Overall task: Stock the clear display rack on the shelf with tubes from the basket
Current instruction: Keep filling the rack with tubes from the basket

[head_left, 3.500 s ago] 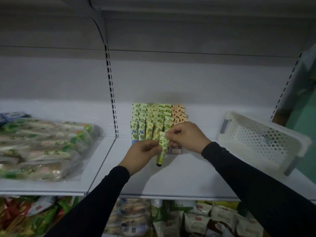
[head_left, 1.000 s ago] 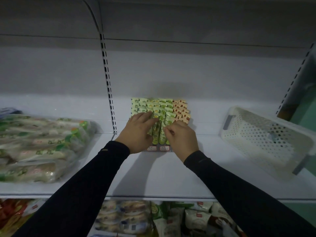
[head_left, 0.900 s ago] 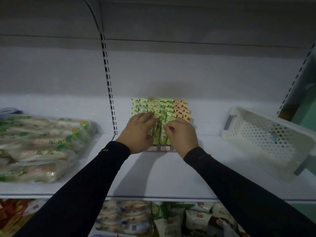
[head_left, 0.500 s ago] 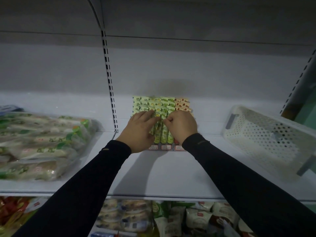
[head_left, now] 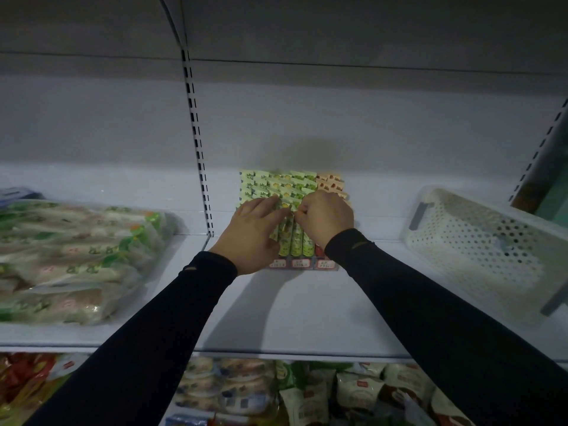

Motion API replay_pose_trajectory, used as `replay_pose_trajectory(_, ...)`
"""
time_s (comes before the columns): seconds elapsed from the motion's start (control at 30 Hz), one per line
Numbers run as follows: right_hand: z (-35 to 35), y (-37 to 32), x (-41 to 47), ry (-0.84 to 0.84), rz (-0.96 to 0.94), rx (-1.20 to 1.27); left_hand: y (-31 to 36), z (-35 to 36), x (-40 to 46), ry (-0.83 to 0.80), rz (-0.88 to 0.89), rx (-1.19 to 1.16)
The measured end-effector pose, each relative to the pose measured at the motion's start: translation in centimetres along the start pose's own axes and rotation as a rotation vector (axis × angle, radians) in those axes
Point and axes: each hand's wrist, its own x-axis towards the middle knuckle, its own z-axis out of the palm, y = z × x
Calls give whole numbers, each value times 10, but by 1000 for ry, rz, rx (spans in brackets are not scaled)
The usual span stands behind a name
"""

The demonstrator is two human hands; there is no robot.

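Observation:
The clear display rack (head_left: 299,264) stands mid-shelf against the back wall, packed with upright green tubes (head_left: 296,239) and a column of orange tubes (head_left: 330,183) on its right side. My left hand (head_left: 253,233) lies over the rack's left part, fingers stretched out and touching the tube tops. My right hand (head_left: 327,218) covers the right part with fingers curled, pinching the flat top of a green tube in the front rows. The white perforated basket (head_left: 479,241) lies tilted at the right of the shelf; I see no tubes in it.
Clear bags of packaged food (head_left: 76,259) fill the shelf section to the left, past the slotted upright (head_left: 196,142). Bare white shelf (head_left: 307,315) lies in front of the rack. Packaged goods (head_left: 307,395) crowd the shelf below.
The green tube held in front of the rack 3.5 s ago now stands in its front rows. Both hands moved onto the rack; the right hand crept slightly back and right.

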Motion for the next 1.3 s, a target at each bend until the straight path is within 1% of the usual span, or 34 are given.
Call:
replay_pose_trajectory(0.13,-4,1,3,-46,2,-5,2,-1,0,-19,-14,8)
replay_pose_trajectory(0.3,-13,0,14,-163,20,39,1,-2,1,-35,-23,8)
replay_pose_trajectory(0.43,-21,5,16,-141,-22,84,2,-3,1,-57,-31,20)
replay_pose_trajectory(0.57,-21,9,13,-159,-92,36,4,-5,1,-62,-40,23)
replay_pose_trajectory(0.67,-18,11,12,-141,-84,33,4,-4,1,-45,-26,20)
replay_pose_trajectory(0.87,-19,11,11,-147,-63,14,6,-6,1,-71,-42,44)
replay_pose_trajectory(1.03,-22,16,11,-184,-118,53,7,-11,1,-104,-62,49)
replay_pose_trajectory(1.1,-24,19,10,-168,-119,102,8,-13,1,-110,-67,29)
replay_pose_trajectory(1.23,-32,26,16,-28,-126,154,7,-19,3,-76,-137,-85)
replay_pose_trajectory(1.3,-36,30,22,1,-127,195,3,-24,7,-39,-155,-81)
